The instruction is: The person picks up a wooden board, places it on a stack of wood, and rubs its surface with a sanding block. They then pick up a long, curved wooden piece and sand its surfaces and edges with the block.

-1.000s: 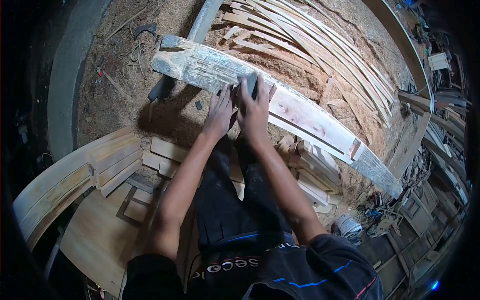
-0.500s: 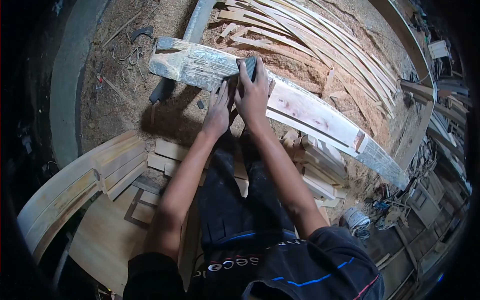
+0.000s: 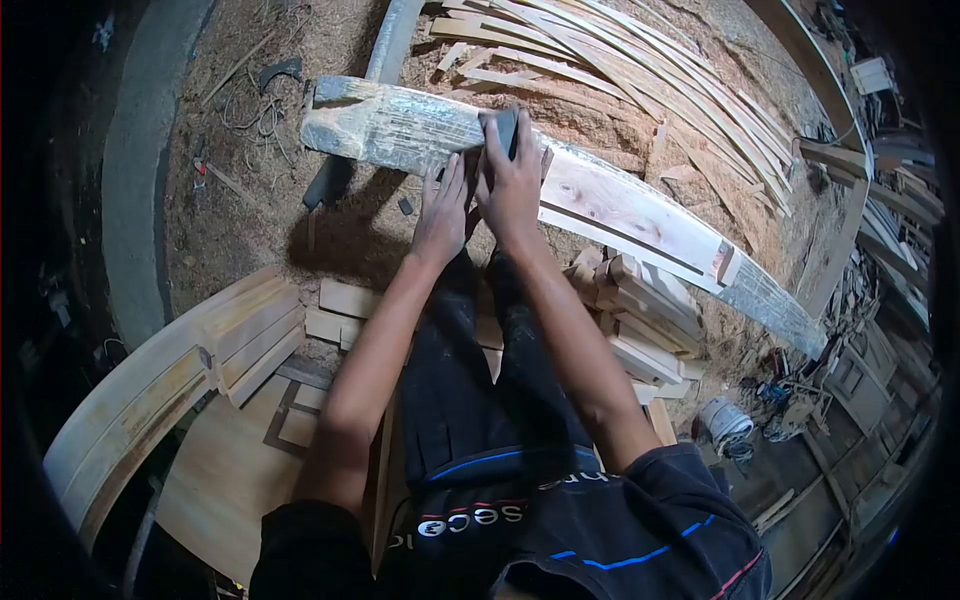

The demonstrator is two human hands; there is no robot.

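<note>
A long, worn wooden beam (image 3: 400, 128) with a whitish, scuffed surface slopes across the view. A pale board (image 3: 610, 200) with reddish knots lies along its right part. My right hand (image 3: 512, 190) grips a dark grey block (image 3: 506, 128) on the beam, with thumb and fingers on its sides. My left hand (image 3: 440, 215) rests at the beam's near edge, just left of my right hand, its fingers stretched out. Shadow between the hands hides what lies under them.
Thin wood strips (image 3: 640, 75) lie on sawdust beyond the beam. Stacked cut boards (image 3: 650, 300) stand near my legs at right. Curved wooden pieces (image 3: 140, 400) and a flat panel (image 3: 225, 470) are at lower left. A small dark piece (image 3: 405, 206) lies on the ground.
The view has shifted slightly. My right hand and the dark block have tilted and moved a little along the beam. My left hand stays beside them, its fingers slightly more apart.
</note>
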